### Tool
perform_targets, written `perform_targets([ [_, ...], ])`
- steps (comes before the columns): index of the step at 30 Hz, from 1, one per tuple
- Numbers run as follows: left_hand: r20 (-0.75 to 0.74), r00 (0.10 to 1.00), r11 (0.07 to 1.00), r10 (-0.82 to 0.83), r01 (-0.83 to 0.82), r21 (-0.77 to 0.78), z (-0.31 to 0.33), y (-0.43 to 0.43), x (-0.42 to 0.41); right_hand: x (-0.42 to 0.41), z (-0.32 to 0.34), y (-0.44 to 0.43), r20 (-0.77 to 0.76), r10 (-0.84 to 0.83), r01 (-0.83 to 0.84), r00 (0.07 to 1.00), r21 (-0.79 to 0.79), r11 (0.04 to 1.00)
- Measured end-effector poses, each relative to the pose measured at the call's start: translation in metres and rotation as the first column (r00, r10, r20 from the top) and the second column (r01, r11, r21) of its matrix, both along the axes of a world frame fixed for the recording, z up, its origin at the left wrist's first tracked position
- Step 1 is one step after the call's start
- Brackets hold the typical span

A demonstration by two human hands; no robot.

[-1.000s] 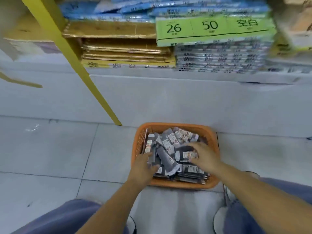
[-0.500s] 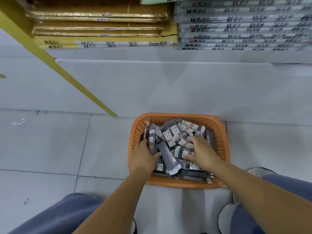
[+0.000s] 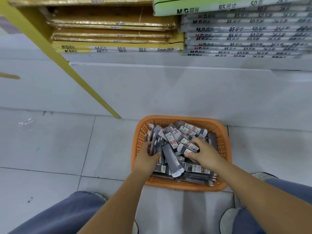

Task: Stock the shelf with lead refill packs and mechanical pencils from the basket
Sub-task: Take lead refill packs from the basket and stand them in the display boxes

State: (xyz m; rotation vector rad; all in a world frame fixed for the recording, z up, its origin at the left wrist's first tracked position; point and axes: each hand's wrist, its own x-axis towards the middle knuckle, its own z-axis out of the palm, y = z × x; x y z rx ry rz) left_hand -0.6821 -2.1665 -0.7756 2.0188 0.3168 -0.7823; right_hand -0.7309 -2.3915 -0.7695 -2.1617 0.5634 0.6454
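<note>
Left hand (image 3: 146,160): fingers curled round several grey packs (image 3: 155,146), 9 o'clock side of orange basket (image 3: 184,187); basket heaped full, on floor (image 3: 50,149), 6 o'clock of the shelf (image 3: 152,59); right hand (image 3: 206,155): pinching one labelled pack (image 3: 188,146), 3 o'clock side.

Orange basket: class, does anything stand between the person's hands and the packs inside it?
Nothing visible does. Both hands are inside the basket: the left hand grips a bundle of packs by the left wall, and the right hand curls round packs in the middle.
</note>
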Motion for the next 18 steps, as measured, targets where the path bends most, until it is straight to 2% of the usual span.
perform_targets([
  [4, -0.065, 0.989, 0.984, 0.134, -0.14, -0.106, 0.001, 0.002, -0.005, 0.007, 0.005, 0.004, 0.023, -0.108, 0.104, 0.994, 0.115, 0.988],
  [10, -0.203, 0.962, 0.951, 0.183, -0.225, -0.211, -0.003, 0.001, -0.004, 0.014, 0.003, 0.011, 0.015, -0.176, 0.171, 0.984, 0.16, 0.972],
  [14, -0.155, 0.971, 0.953, 0.184, -0.215, -0.215, -0.002, -0.002, -0.001, 0.013, 0.001, 0.013, 0.026, -0.177, 0.173, 0.984, 0.11, 0.979],
  [18, -0.068, 0.986, 0.966, 0.149, -0.16, -0.203, 0.007, -0.002, 0.002, 0.013, 0.007, 0.012, 0.131, -0.151, 0.154, 0.98, -0.018, 0.988],
])
